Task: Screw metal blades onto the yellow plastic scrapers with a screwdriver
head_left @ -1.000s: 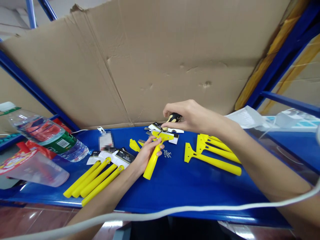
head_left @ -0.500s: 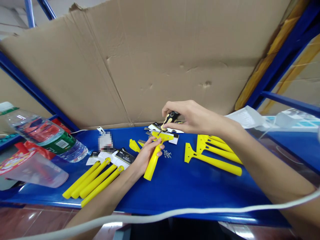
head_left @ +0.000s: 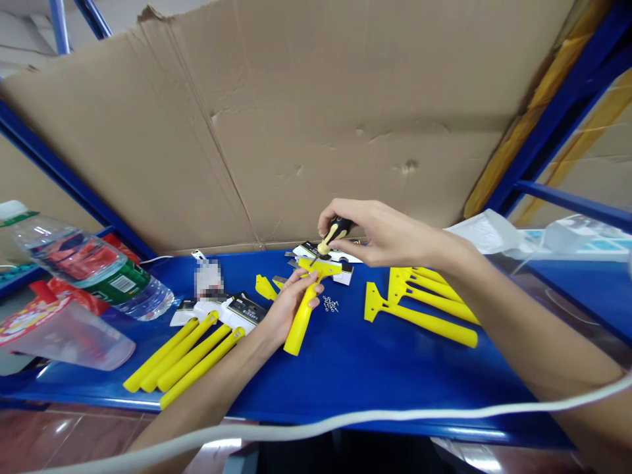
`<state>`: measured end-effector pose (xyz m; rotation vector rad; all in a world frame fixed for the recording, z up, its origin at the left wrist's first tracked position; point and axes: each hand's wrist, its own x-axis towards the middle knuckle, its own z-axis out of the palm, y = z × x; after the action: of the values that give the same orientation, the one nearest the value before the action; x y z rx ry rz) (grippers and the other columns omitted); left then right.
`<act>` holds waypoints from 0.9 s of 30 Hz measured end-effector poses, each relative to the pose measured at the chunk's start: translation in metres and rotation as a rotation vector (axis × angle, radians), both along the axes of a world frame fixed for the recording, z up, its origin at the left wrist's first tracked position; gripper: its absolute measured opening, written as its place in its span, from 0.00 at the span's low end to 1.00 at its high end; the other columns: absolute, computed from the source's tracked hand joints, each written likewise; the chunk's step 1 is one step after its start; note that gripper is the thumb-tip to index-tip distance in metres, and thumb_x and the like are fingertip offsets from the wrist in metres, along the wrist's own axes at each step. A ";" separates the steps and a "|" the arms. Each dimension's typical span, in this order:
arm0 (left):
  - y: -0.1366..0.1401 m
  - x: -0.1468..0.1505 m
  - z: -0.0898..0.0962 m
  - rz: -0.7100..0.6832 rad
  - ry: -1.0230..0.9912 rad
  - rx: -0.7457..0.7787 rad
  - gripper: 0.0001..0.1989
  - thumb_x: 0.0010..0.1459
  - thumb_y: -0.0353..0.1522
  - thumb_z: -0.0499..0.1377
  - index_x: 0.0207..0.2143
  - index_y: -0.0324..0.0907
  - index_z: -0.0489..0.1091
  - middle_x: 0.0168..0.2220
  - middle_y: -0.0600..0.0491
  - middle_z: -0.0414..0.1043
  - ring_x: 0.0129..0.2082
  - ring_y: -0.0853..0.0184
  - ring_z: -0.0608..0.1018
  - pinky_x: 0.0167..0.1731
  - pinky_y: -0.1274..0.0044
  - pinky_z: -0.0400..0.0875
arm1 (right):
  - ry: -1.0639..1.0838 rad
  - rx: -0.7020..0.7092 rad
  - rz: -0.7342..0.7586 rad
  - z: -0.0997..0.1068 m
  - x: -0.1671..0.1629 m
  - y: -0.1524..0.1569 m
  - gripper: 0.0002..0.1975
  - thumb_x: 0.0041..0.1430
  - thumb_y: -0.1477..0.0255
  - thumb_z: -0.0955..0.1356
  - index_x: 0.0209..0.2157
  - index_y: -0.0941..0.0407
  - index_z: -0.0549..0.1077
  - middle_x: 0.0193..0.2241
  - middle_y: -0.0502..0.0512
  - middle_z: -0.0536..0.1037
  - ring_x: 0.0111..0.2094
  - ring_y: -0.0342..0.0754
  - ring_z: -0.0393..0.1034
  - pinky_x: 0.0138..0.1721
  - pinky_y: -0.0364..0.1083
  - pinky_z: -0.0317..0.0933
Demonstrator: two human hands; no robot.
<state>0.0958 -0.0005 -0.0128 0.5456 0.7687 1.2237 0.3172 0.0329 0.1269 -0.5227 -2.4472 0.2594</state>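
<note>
My left hand [head_left: 291, 304] is closed around the neck of a yellow scraper [head_left: 297, 329], whose wide head points away from me. In my right hand [head_left: 368, 230] is a screwdriver [head_left: 336, 234] with a black and cream handle. Its shaft slants down to the left part of the scraper's head; the exact tip contact is too small to make out. A small pile of screws [head_left: 330, 303] lies on the blue table just right of the scraper. Beside my left fingers are a loose yellow piece [head_left: 265, 288] and metal blades, partly hidden.
Several yellow scraper handles [head_left: 429, 322] lie at the right. Several scrapers in card packaging [head_left: 192, 359] rest at the left, near a water bottle [head_left: 118, 280] and a plastic cup [head_left: 74, 336]. A cardboard sheet [head_left: 316, 131] stands behind. A white cable [head_left: 345, 419] crosses in front.
The screwdriver handle has turned a little in my right fingers and stands slightly more upright. My left hand and the scraper have hardly moved.
</note>
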 end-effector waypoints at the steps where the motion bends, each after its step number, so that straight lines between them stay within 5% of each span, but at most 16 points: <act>1: 0.000 0.000 0.001 0.007 -0.001 -0.001 0.24 0.50 0.26 0.78 0.41 0.42 0.67 0.41 0.52 0.76 0.26 0.75 0.75 0.16 0.86 0.61 | 0.011 -0.005 -0.006 0.000 0.000 0.000 0.08 0.68 0.75 0.70 0.47 0.54 0.72 0.44 0.56 0.81 0.42 0.51 0.75 0.44 0.50 0.67; 7: -0.001 0.000 0.000 -0.007 0.000 0.011 0.24 0.50 0.27 0.78 0.40 0.43 0.67 0.40 0.52 0.77 0.26 0.75 0.76 0.15 0.87 0.62 | 0.028 0.038 -0.032 -0.003 0.000 0.005 0.13 0.70 0.64 0.72 0.51 0.53 0.71 0.45 0.55 0.81 0.41 0.52 0.76 0.43 0.51 0.67; 15: 0.000 -0.002 0.000 -0.013 0.002 0.001 0.25 0.49 0.27 0.79 0.41 0.43 0.66 0.38 0.54 0.76 0.26 0.75 0.76 0.15 0.87 0.62 | 0.014 -0.062 0.018 -0.001 0.000 0.000 0.10 0.69 0.71 0.71 0.50 0.52 0.70 0.45 0.55 0.81 0.41 0.51 0.76 0.43 0.50 0.67; 19: -0.001 -0.001 0.000 -0.010 -0.009 0.016 0.26 0.49 0.28 0.79 0.40 0.43 0.65 0.38 0.53 0.76 0.26 0.75 0.76 0.16 0.87 0.63 | 0.007 0.013 -0.029 -0.001 -0.002 -0.001 0.12 0.71 0.64 0.71 0.50 0.52 0.69 0.45 0.56 0.81 0.41 0.52 0.75 0.41 0.51 0.66; 27: -0.003 -0.002 0.001 -0.021 -0.014 0.039 0.24 0.51 0.28 0.78 0.41 0.42 0.66 0.39 0.53 0.74 0.27 0.76 0.75 0.16 0.87 0.64 | -0.003 -0.018 0.021 -0.002 -0.003 0.000 0.09 0.69 0.72 0.70 0.49 0.53 0.70 0.44 0.55 0.80 0.40 0.49 0.74 0.42 0.49 0.66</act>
<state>0.0940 -0.0030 -0.0121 0.5750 0.7268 1.2245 0.3142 0.0325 0.1248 -0.5066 -2.4565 0.2900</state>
